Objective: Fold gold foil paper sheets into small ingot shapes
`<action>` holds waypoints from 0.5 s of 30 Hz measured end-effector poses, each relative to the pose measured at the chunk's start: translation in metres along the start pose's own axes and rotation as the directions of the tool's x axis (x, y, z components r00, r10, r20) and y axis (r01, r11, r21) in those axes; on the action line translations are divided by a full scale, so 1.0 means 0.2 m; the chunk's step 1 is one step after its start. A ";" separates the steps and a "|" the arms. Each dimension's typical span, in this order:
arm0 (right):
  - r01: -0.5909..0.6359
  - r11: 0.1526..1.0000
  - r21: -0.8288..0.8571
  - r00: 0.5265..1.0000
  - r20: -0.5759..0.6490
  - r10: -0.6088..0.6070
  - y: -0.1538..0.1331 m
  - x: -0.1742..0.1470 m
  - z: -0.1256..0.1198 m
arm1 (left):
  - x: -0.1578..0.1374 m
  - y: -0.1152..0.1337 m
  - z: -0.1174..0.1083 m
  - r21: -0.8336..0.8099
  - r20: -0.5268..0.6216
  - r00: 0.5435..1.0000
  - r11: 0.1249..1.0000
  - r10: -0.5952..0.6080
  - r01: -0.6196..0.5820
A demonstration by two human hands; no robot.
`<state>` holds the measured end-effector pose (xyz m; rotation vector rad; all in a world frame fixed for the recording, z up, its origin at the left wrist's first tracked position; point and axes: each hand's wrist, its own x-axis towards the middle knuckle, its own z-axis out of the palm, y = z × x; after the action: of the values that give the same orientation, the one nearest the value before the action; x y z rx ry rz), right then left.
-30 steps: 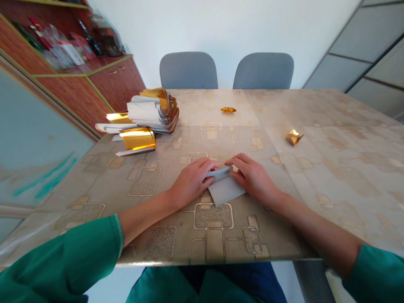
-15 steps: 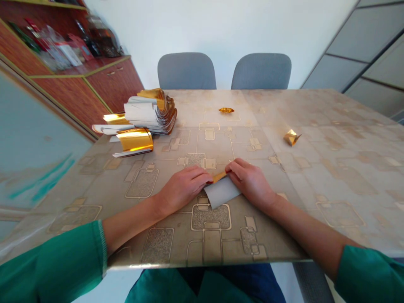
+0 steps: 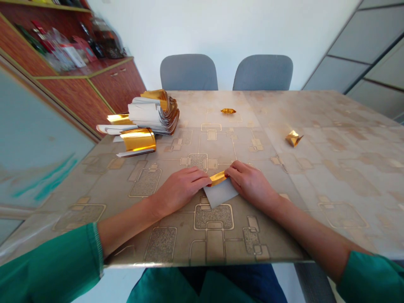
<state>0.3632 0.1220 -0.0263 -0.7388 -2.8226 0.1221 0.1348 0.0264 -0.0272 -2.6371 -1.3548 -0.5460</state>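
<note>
A sheet of gold foil paper (image 3: 220, 195), its pale back facing up, lies near the front of the table. Its far edge is turned over into a narrow gold strip. My left hand (image 3: 186, 184) pinches the left end of that strip. At the right end, my right hand (image 3: 249, 181) grips the sheet with fingers and thumb closed. The fingertips of both hands partly cover the paper's corners.
A thick stack of gold foil paper (image 3: 145, 113) sits at the back left, with a loose curled sheet (image 3: 139, 141) before it. Two folded gold pieces, one boat-shaped (image 3: 228, 111) and one pointed (image 3: 293, 138), lie farther off. Two grey chairs (image 3: 189, 72) (image 3: 263, 72) stand behind the table (image 3: 331, 168).
The turned-over strip shows wider and brighter gold between my hands, and less of the pale back is visible. Both hands keep their hold; the whole view has shifted slightly.
</note>
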 end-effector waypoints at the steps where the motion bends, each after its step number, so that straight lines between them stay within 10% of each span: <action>1: -0.001 1.000 -0.006 1.000 0.001 0.001 0.00 0.00 0.00 | 0.00 0.01 -0.01 0.000 -0.018 1.000 1.000 0.002 -0.002; 5: -0.005 1.000 -0.025 1.000 -0.008 0.005 0.00 0.00 0.01 | 0.00 0.09 -0.04 -0.018 -0.126 0.992 1.000 -0.005 0.003; 15: 0.004 1.000 -0.018 0.999 -0.035 -0.004 0.00 0.00 0.02 | -0.01 0.14 0.00 -0.014 0.044 0.999 0.999 -0.032 0.032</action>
<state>0.3619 0.1219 -0.0306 -0.7320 -2.7954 0.0825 0.1564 0.0073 -0.0262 -2.6588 -1.4129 -0.5068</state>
